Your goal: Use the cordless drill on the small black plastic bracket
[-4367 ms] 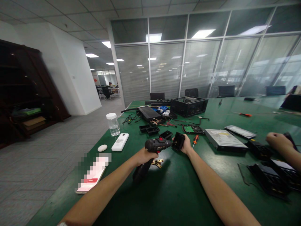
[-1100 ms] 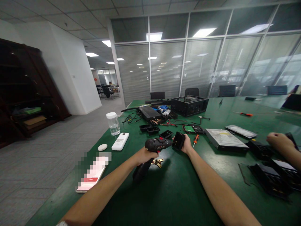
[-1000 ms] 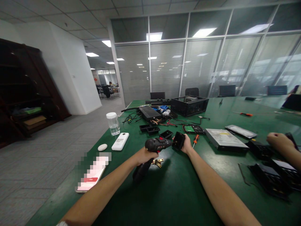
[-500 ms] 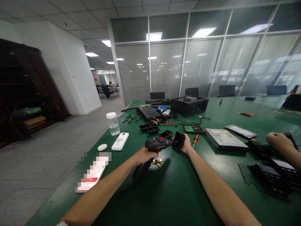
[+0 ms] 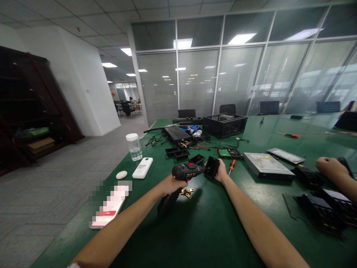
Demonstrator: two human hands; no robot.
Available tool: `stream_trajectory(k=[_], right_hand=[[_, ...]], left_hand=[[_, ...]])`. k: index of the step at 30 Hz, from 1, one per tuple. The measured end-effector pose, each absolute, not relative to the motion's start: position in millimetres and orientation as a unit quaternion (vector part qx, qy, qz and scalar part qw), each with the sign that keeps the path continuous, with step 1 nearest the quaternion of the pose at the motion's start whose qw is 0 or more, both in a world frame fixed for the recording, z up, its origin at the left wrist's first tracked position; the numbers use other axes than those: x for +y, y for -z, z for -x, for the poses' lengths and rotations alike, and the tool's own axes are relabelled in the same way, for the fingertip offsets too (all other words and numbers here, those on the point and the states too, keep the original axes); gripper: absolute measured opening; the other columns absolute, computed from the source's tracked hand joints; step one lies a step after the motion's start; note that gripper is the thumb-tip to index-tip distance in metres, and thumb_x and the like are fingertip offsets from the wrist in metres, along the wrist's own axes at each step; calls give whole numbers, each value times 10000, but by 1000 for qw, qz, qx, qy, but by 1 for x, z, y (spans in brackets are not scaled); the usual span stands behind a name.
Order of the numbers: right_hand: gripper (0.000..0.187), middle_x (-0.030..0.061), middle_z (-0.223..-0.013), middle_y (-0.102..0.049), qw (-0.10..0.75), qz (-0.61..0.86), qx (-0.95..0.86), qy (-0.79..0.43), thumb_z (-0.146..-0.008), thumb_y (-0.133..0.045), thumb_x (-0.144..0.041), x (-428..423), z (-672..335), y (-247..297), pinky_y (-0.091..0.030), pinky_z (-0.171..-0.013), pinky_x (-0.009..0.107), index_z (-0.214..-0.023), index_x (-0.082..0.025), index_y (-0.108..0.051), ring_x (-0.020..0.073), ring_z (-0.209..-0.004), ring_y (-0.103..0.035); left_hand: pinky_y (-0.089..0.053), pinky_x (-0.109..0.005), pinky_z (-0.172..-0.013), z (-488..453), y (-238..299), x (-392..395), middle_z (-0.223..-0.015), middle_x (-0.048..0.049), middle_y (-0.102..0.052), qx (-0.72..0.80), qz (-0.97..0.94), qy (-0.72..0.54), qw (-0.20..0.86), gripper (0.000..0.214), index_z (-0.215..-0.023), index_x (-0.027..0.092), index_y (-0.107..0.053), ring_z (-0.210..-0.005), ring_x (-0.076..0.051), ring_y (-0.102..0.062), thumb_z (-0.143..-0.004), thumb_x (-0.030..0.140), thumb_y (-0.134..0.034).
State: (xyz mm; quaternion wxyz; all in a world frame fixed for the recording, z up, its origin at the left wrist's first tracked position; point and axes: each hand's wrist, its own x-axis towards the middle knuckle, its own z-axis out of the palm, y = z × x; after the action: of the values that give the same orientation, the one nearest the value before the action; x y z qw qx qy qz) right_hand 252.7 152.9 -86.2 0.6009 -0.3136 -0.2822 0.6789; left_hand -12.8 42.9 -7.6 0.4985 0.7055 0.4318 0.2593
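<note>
My left hand [image 5: 169, 184] grips the handle of a black cordless drill [image 5: 182, 175] with red trim, its nose pointing right. My right hand [image 5: 221, 171] holds a small black rectangular part [image 5: 211, 166] upright on the green table [image 5: 206, 230], with the drill's tip against its face. Small brass pieces [image 5: 187, 192] lie on the table just below the drill.
A water bottle [image 5: 134, 146], white remote [image 5: 142, 168], white puck [image 5: 121, 174] and phone [image 5: 108, 210] lie at left. Black trays [image 5: 177, 152], cables, an open case [image 5: 224, 125], a drive [image 5: 266, 166] and an orange screwdriver [image 5: 231, 165] lie beyond. Another person's hand [image 5: 331, 168] rests among black brackets [image 5: 320, 212] at right.
</note>
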Motion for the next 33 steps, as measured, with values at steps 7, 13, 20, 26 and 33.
stream_trajectory(k=[7, 13, 20, 26, 33], right_hand=[[397, 155, -781, -650, 568, 274, -305, -713, -726, -252, -328, 153, -259, 87, -430, -624, 376, -720, -210, -630, 212, -677, -609], [372, 118, -698, -645, 593, 311, -292, -683, -700, -320, -383, 155, -254, 89, -457, -571, 361, -785, -140, -588, 226, -629, -598], [371, 122, -669, -637, 595, 320, -277, -683, -708, -311, -382, 153, -253, 85, -452, -566, 350, -774, -142, -587, 229, -636, -596], [367, 119, -671, -639, 590, 319, -280, -687, -718, -298, -375, 151, -252, 83, -449, -574, 344, -759, -155, -590, 213, -599, -587], [372, 96, -649, -627, 599, 321, -282, -677, -735, -297, -373, 151, -250, 84, -456, -553, 338, -774, -139, -584, 210, -573, -582]], left_hand=[[-339, -230, -506, 12, 6, 43, -580, 7, -520, 418, -702, -262, 514, 151, -717, 121, -559, -532, -102, -453, -619, 229, -518], [-342, -231, -505, 12, 8, 44, -581, 6, -520, 414, -704, -266, 511, 130, -693, 123, -555, -535, -105, -460, -613, 219, -519], [-338, -227, -493, 12, 7, 43, -592, 2, -527, 417, -703, -261, 514, 146, -720, 119, -555, -525, -101, -461, -618, 216, -517], [-342, -234, -499, 12, 7, 43, -578, 1, -529, 418, -702, -266, 511, 145, -717, 119, -554, -524, -106, -462, -618, 215, -512], [-342, -234, -505, 11, 4, 42, -580, -1, -529, 429, -705, -260, 501, 150, -717, 118, -559, -538, -110, -462, -616, 221, -517]])
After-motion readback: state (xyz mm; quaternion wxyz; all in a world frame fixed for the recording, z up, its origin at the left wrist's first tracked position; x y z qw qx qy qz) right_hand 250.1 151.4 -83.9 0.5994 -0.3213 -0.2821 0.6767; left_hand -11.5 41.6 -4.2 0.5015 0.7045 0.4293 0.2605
